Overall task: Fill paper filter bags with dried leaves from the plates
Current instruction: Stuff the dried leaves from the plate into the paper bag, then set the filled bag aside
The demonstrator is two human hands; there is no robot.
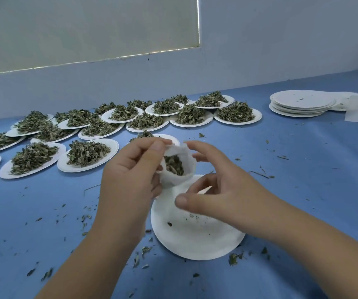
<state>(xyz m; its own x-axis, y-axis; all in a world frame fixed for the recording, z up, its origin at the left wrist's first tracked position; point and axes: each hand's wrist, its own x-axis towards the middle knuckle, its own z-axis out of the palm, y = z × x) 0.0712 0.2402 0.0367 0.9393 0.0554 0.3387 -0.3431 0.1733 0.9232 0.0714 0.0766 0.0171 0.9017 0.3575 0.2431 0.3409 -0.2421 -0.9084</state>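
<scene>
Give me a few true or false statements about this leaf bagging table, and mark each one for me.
1. The left hand holds the filter bag. True.
2. The filter bag is empty. False: dried leaves show inside its open mouth.
3. The plate under the hands is heaped with leaves. False: only a few crumbs lie on it.
4. A stack of plates sits at the far right of the table. True.

Lighting is soft, even and cool, with thin bright slivers along the edges of the window blind point(87, 29). Shadows on the blue table point(303, 190) are faint and diffuse. Wide-angle bowing at borders; slight overall softness.
</scene>
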